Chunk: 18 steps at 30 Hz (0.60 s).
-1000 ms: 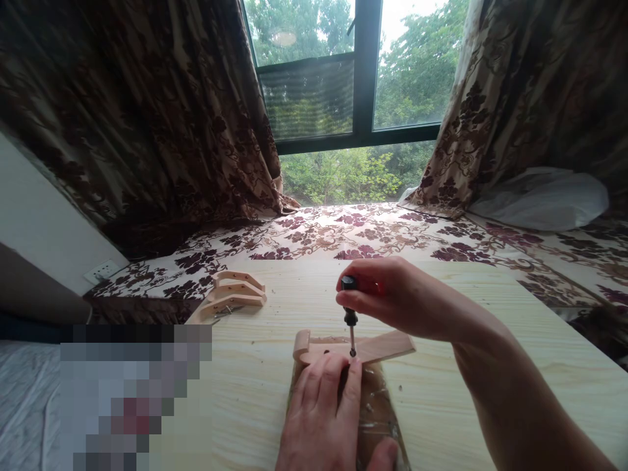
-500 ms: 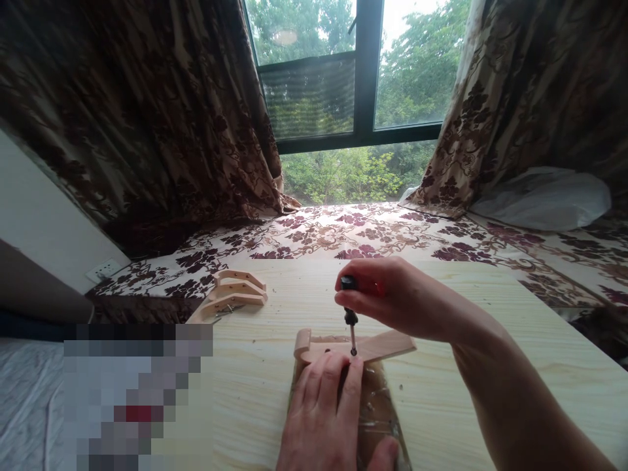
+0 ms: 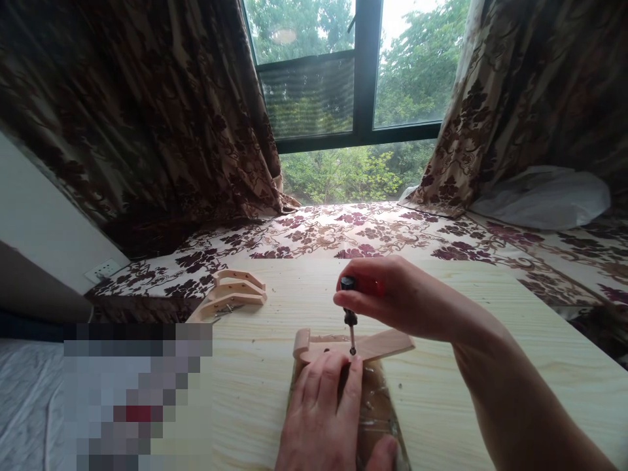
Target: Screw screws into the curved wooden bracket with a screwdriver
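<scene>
My right hand is closed around the black handle of a screwdriver, which stands upright with its tip down at a hole or screw in a pale wooden piece. That piece lies across a brown, plastic-wrapped block, and a raised wooden end shows at its left. My left hand lies flat over the block with fingers stretched forward, the fingertips pressing on the wooden piece beside the screwdriver tip. Whether a screw sits under the tip is too small to tell.
Curved wooden pieces with holes stand at the far left of the pale wooden tabletop, loose screws beside them. Small crumbs dot the tabletop. Behind it are a flowered window seat, curtains and a white plastic bag.
Very little differs. My right hand has shifted slightly on the screwdriver, while my left hand and the wooden piece keep their places.
</scene>
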Motion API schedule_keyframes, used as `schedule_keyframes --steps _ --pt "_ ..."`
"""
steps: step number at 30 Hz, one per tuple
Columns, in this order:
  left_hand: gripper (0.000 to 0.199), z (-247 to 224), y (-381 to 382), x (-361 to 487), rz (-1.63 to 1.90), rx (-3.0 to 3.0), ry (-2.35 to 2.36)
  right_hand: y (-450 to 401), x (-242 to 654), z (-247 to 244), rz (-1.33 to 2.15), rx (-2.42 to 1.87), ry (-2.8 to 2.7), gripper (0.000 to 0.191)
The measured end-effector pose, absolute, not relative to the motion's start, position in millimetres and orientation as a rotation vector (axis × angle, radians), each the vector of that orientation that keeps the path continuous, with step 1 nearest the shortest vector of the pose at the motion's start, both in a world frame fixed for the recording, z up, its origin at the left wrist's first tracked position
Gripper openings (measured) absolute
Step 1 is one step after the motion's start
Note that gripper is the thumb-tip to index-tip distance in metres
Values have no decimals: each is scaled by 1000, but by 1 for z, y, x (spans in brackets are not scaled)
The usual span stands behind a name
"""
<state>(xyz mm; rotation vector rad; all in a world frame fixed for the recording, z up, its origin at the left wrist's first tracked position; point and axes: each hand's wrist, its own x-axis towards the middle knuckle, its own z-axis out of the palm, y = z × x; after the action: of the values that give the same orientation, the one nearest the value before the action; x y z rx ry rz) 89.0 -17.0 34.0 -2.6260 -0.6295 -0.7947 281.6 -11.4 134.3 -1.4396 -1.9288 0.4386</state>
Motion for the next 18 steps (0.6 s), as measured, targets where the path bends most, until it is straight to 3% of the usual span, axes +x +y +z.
schedule_keyframes --steps 3,18 --pt "59 33 -18 89 -849 -2631 -652 -15 281 137 477 -1391 -1965 12" --pt "66 36 -18 91 -734 -2603 -606 -18 280 142 559 -1325 -2012 12"
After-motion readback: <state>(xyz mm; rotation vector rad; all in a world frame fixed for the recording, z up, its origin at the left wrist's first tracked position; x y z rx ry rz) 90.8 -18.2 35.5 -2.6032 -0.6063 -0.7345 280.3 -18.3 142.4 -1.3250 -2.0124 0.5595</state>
